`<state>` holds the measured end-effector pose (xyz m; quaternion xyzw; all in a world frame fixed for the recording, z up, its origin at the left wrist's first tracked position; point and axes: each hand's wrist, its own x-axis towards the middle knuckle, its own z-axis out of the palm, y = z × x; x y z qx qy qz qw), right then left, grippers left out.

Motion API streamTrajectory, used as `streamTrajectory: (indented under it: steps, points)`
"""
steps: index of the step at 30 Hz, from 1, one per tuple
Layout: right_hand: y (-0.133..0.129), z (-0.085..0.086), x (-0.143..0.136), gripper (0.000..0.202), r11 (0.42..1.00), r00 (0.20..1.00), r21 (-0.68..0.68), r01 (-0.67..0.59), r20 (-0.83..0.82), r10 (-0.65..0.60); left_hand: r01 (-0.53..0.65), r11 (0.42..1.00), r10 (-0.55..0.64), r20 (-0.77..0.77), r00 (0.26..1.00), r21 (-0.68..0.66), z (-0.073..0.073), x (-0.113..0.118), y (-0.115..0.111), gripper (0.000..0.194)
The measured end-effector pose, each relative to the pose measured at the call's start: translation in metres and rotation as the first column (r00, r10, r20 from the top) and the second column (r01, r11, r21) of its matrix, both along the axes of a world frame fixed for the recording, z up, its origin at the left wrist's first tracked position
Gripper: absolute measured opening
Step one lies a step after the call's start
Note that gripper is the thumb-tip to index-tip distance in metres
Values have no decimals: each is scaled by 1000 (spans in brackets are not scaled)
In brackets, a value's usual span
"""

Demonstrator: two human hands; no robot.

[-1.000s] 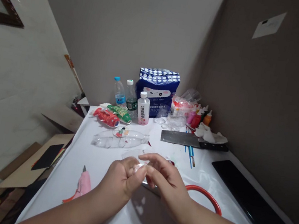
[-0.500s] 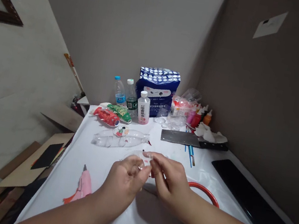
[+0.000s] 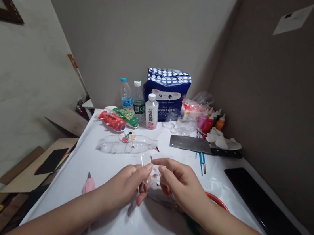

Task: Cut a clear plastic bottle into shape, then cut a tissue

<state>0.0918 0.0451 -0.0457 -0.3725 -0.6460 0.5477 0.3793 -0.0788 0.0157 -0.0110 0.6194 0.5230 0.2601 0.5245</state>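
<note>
**Clear plastic piece (image 3: 146, 159) in the left hand (image 3: 129, 175), nearside of the cleaver (image 3: 190, 143)**

The piece sits in front of the cleaver and to its left, above the worktop (image 3: 73, 167); the left fingers grasp it, thumb pressed on its near face; the right hand (image 3: 181, 177), nearest to the cleaver's near side, has its fingers curled beside the plastic, and I cannot tell whether the tips touch it or pinch some small part hidden there.

To work it well, the left pinch should stay close to the spot being handled, since thin plastic will probably flex and spring; light pressure from the right fingertips should suit it better than force, and any cut edge may be sharp, so skin is best kept off the rim; turning the piece would likely show more than bending the wrists.

The scissors (image 3: 219, 201) lie nearside of the cleaver, partly under the right forearm, and the pink glue gun (image 3: 89, 185) well to its left, partly behind the left forearm; both forearms would do well to stay clear of them.
</note>
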Motion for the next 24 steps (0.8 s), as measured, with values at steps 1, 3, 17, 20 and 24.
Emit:
streamTrajectory:
  steps: [1,3,17,20,24]
  points:
    - [0,1,1,35,999,1000,-27,-21,-9,21,-1,1000,1,-23,1000,-6,0,0,0,47]
    - [0,4,2,36,991,995,-83,-104,-10,104,-3,1000,5,-98,995,25,1,0,0,48]
    - [2,8,7,42,864,924,-326,-383,-132,360,-50,998,66,-532,844,45,8,4,-20,56]
    - [-2,2,4,34,922,958,-259,-287,-82,275,-18,995,71,-554,829,100,7,7,-18,51]
    - [-5,-7,-1,21,970,983,-159,-182,-38,178,5,981,110,-584,804,192,10,8,-15,48]
